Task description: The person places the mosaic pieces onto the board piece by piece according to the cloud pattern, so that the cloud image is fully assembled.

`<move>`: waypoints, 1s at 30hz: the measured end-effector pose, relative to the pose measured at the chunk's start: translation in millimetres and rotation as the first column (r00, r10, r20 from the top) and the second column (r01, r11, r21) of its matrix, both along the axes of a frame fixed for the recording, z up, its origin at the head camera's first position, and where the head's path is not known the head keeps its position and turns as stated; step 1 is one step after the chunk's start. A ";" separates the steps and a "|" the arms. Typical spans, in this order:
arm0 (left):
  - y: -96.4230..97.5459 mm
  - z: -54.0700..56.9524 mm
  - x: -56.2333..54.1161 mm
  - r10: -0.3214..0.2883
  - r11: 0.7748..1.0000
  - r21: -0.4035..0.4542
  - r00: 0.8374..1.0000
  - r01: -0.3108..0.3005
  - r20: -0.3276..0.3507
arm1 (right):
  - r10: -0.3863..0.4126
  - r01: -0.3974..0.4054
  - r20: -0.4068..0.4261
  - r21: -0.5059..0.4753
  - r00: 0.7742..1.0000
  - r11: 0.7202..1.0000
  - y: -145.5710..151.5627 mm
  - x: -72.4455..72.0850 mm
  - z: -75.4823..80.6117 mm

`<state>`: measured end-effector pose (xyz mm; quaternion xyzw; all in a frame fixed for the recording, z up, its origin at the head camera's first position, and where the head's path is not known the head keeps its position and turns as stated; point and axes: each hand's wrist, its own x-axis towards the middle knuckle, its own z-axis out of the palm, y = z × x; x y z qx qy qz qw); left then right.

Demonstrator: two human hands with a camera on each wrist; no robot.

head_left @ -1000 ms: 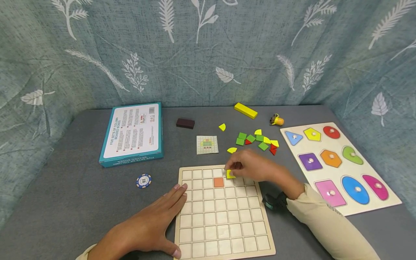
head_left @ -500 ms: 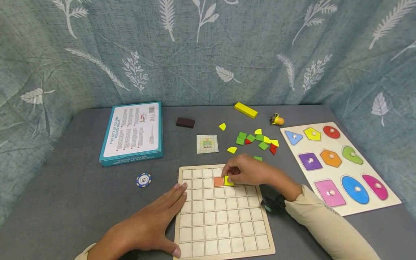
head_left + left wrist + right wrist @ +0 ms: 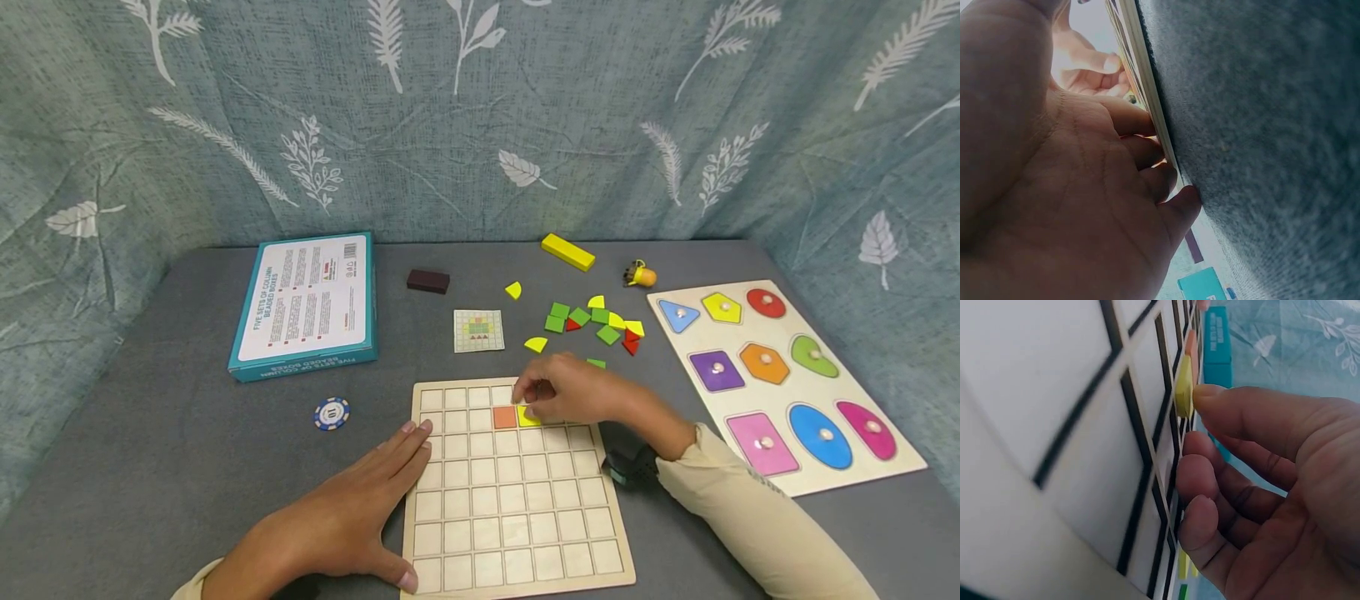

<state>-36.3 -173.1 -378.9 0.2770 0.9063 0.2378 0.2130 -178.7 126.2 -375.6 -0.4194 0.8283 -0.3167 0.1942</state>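
Note:
My left hand (image 3: 341, 508) is spread along the left side of the square wooden grid board (image 3: 480, 592), fingertips and thumb at its edge. In the left wrist view, the fingers (image 3: 1160, 181) rest against the board's side. My right hand (image 3: 573, 392) bends over the board's upper part, thumb and fingers at a small yellow tile (image 3: 528, 417). That tile sits in the second row, right beside an orange square tile (image 3: 505, 417). In the right wrist view, the thumb tip touches the yellow tile (image 3: 1183, 387), while the other fingers curl below it. Part of the tile is hidden by the hand.
Several loose green, yellow and red tiles (image 3: 607, 335) lie behind the board, near a pattern card (image 3: 478, 332). A knobbed shape puzzle (image 3: 727, 408) lies right, a teal box (image 3: 303, 304) and poker chip (image 3: 332, 413) left. Farther back are dark (image 3: 428, 282) and yellow (image 3: 567, 252) blocks.
My right hand has moved the yellow tile slightly down into the cell beside the orange tile. A green tile behind the hand has come into view. The left hand has stayed in place.

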 end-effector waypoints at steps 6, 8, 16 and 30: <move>-0.1 0.1 0.8 -0.004 1.000 -0.005 1.000 0.004 -0.028 | -0.061 0.061 -0.023 -0.012 0.998 0.998 5.6 -10.8 3.9; 0.0 0.2 0.9 -0.004 1.000 -0.006 1.000 0.004 -0.029 | -0.084 0.084 -0.036 -0.020 0.996 0.996 8.6 -14.9 5.2; 0.0 1.3 0.6 -0.001 1.000 -0.006 1.000 0.001 -0.016 | -0.190 0.190 -0.086 -0.003 0.978 0.982 16.2 -27.3 6.5; -0.7 -0.3 0.3 -0.001 1.000 -0.007 1.000 0.001 -0.024 | -0.234 0.238 -0.096 0.030 0.968 0.971 11.5 -42.1 1.2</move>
